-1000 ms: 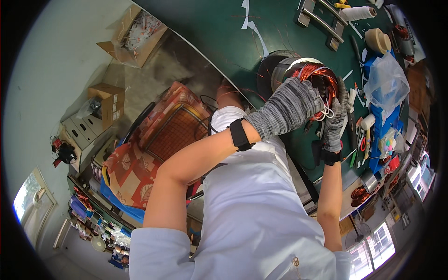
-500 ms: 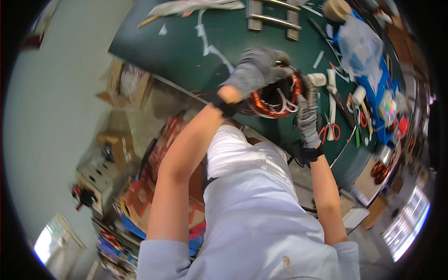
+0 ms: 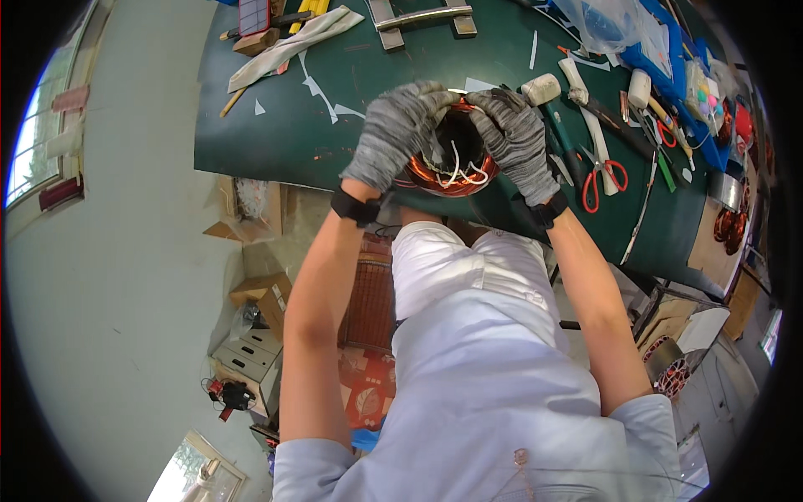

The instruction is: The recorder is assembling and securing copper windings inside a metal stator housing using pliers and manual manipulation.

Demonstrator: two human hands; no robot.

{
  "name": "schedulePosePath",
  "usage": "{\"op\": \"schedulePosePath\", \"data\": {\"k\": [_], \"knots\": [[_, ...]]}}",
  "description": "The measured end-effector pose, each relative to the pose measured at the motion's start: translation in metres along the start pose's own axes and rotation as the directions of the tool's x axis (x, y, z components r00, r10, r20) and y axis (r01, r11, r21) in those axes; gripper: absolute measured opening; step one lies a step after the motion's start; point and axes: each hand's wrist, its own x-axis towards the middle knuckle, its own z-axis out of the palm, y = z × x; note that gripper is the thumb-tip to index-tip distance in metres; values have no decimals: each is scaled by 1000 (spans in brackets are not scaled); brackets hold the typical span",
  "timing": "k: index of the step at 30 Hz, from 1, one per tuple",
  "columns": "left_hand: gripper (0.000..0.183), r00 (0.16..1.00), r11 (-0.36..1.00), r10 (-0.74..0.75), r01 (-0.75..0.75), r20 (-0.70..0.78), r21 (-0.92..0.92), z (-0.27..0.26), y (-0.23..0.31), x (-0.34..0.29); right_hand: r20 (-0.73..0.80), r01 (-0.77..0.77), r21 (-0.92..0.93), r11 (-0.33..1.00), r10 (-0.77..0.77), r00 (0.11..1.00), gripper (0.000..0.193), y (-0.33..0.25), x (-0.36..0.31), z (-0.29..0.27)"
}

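A round motor stator with copper windings stands at the table's near edge, its dark hollow middle facing up. White lead wires curl out over its near side. My left hand, in a grey knit glove, grips the stator's left and far rim, fingers bent over the top. On the other side my right hand, gloved alike, is closed round the right and far rim. Both sets of fingertips come near each other at the far rim, where a small white strip shows. What the fingertips pinch there is hidden.
Right of my hands on the green table lie red-handled scissors, a white-headed mallet and several tools. A metal frame lies at the back. A cloth bundle and paper scraps are at the left. Blue bins stand far right.
My view has turned, so the table sits differently in it. My left hand has come down to the stator's left side, and the right hand has moved up over its right rim.
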Motion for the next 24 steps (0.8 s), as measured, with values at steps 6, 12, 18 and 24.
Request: {"op": "schedulePosePath", "data": {"k": [6, 12, 18, 24], "knots": [[50, 925, 807, -86, 282, 369, -519, -5, -18, 18, -139, -176, 356, 918, 238, 961, 18, 1, -11, 12], [61, 964, 971, -238, 240, 116, -3, 3, 9, -22, -177, -148, 335, 930, 217, 960, 17, -2, -8, 11], [41, 953, 951, -284, 267, -103, -155, 11, 20, -26, -167, -153, 365, 918, 226, 960, 17, 1, -8, 13], [38, 936, 914, -333, 291, -115, -282, 12, 21, -23, -141, -246, 432, 868, 334, 932, 16, -5, -10, 16]]}}
